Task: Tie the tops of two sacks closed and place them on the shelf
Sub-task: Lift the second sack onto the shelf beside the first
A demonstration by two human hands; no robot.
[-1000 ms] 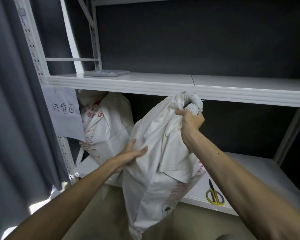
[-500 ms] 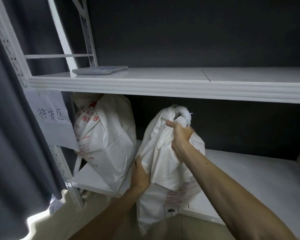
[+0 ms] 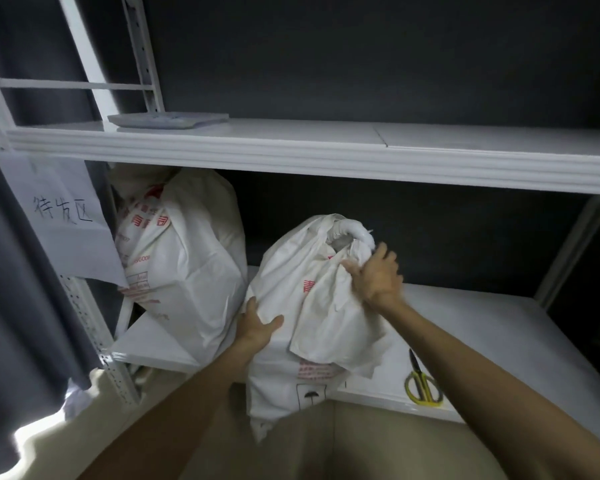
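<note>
Sack (image 3: 309, 306) top against right fingers (image 3: 383, 252) (left hand (image 3: 257, 327) lower).

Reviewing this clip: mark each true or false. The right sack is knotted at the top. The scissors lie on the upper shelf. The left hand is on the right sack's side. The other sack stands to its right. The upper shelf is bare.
1. The right sack is knotted at the top: true, the knot shows.
2. The scissors lie on the upper shelf: false, they lie on the lower shelf.
3. The left hand is on the right sack's side: true.
4. The other sack stands to its right: false, it stands to its left.
5. The upper shelf is bare: false, a flat grey slab lies on it.
</note>
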